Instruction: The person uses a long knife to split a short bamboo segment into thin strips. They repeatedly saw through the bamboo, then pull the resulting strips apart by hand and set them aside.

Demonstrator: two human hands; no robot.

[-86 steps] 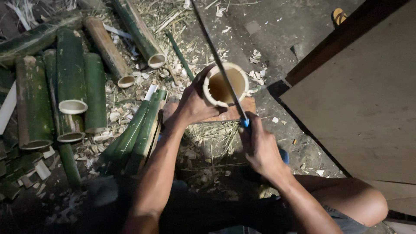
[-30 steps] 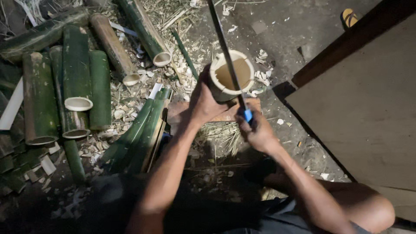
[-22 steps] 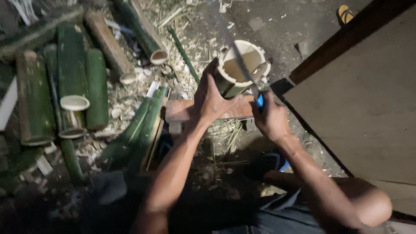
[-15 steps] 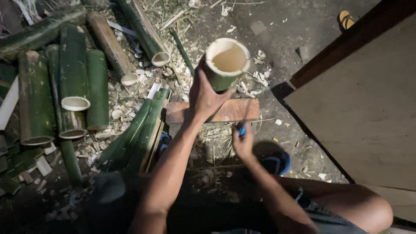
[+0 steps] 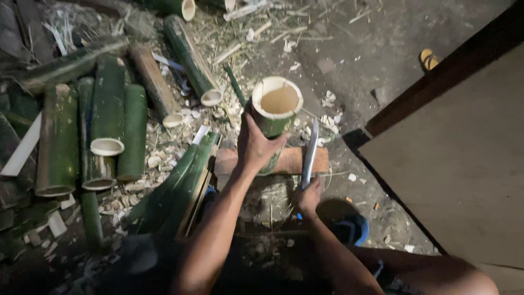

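Observation:
My left hand (image 5: 255, 146) grips a short hollow green bamboo section (image 5: 276, 108), held upright with its pale open end facing me. It stands over a reddish wooden block (image 5: 292, 161) on the ground. My right hand (image 5: 309, 198) holds a long knife (image 5: 309, 155) by a blue handle, the blade lying low across the block just right of the bamboo.
Several cut green bamboo tubes (image 5: 106, 123) lie in a row at the left, more bamboo (image 5: 188, 54) behind. Split bamboo strips (image 5: 183, 186) lean by my left arm. Pale chips litter the dirt. A large flat board (image 5: 464, 158) fills the right side.
The knife had stood inside the bamboo's open mouth; it is out now and lowered beside the block. My left hand has lifted and turned the bamboo section.

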